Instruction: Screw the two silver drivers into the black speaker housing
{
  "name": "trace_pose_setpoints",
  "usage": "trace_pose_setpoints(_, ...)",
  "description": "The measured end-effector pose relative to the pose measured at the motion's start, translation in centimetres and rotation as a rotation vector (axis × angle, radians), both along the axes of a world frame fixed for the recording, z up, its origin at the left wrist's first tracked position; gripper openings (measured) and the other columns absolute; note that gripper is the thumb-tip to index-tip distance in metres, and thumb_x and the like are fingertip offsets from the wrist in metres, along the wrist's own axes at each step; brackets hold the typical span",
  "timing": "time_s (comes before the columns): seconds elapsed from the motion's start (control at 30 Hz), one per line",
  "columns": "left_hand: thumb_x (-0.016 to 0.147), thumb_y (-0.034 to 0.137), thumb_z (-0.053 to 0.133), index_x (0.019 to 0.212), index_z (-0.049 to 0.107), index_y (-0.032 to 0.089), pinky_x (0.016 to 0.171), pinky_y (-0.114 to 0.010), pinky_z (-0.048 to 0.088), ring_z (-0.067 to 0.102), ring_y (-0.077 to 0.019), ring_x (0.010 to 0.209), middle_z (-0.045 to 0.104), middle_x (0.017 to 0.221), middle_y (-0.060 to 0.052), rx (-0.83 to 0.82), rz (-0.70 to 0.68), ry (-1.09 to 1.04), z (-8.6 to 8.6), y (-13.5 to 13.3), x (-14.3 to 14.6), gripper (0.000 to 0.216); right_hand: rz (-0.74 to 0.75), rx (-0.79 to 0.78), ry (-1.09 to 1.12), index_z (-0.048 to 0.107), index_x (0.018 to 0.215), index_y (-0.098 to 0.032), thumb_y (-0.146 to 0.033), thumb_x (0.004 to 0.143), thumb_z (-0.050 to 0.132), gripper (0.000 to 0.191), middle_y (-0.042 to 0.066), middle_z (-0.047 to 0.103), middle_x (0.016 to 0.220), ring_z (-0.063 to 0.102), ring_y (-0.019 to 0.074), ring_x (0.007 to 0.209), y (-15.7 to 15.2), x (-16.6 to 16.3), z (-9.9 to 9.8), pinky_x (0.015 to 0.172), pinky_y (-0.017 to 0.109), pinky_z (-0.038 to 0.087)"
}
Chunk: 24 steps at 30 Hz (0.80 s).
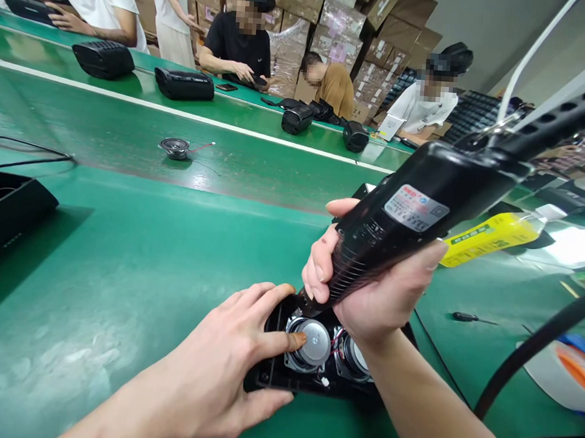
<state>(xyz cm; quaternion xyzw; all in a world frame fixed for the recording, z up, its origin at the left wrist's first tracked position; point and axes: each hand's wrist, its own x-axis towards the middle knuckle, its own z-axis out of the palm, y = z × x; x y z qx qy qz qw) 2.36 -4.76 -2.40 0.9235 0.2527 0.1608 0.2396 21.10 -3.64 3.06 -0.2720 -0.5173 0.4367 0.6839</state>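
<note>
My right hand (pixel 381 302) is wrapped round a black electric screwdriver (pixel 403 213) with a silver label. The tool slants down to the left, its tip at the far left corner of a round metal-backed speaker driver (pixel 318 341). That driver sits in an open black speaker housing (pixel 281 382), with a second driver (pixel 351 358) beside it, partly hidden by my right wrist. My left hand (pixel 228 351) grips the housing's left end. One finger presses on the driver's back, the thumb lies at the near edge. Red wires and a small white connector (pixel 325 382) show inside.
A loose speaker driver (pixel 175 148) lies on the green conveyor ahead. A black case (pixel 10 212) stands left. To the right are a yellow bottle (pixel 494 240), a small screwdriver (pixel 466 318), a roll of tape (pixel 557 374) and a thick black cable (pixel 528 355). Several people work opposite.
</note>
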Motion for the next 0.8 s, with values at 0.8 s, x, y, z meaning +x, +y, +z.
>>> trace_pose_setpoints(0.8, 0.098, 0.023, 0.064, 0.091, 0.082, 0.029, 0.099, -0.072, 0.058, 0.058, -0.0438, 0.141, 0.062, 0.154, -0.015, 0.349, 0.340, 0.042, 1.8, 0.6, 2.2, 0.020, -0.042, 0.065, 0.215, 0.082, 0.105, -0.025, -0.078, 0.085, 0.077, 0.056, -0.002, 0.065, 0.057, 0.051, 0.0138, 0.034, -1.9, 2.7, 3.3, 0.034, 0.024, 0.044)
